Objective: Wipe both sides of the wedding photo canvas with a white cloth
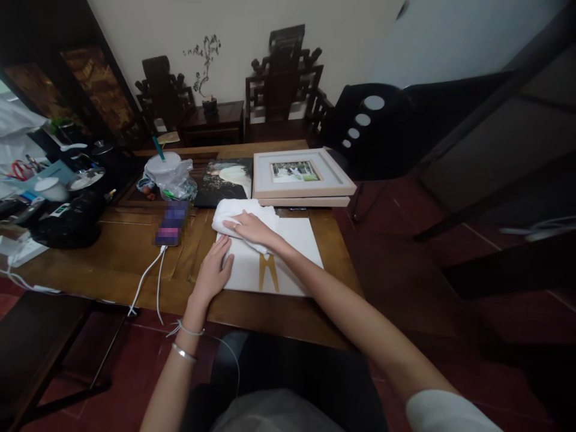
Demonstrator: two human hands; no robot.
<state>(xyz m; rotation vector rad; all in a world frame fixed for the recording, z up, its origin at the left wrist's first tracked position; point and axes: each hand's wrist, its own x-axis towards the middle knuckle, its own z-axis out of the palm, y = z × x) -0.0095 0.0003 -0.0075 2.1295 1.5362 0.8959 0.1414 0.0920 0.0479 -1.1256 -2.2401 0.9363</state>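
A white panel (294, 276), perhaps the back of a picture frame, lies on the wooden table in front of me, with a tan A-shaped stand piece (269, 276) on it. My right hand (252, 228) presses a bunched white towel (225, 211) against the panel's upper left part, its fingers gripping the cloth. Flat along the left edge of the panel rests my left hand (216, 270), fingers stretched out and the tips close to the towel. Part of the panel is hidden under the towel and my right forearm.
Behind the panel are stacked light-wood picture frames (333, 175) and a dark photo print (225, 180). To the left, a phone (172, 223) has a white cable (148, 273) trailing over the table edge. A lidded cup (162, 165) with a green straw and a black bag (67, 222) stand farther left.
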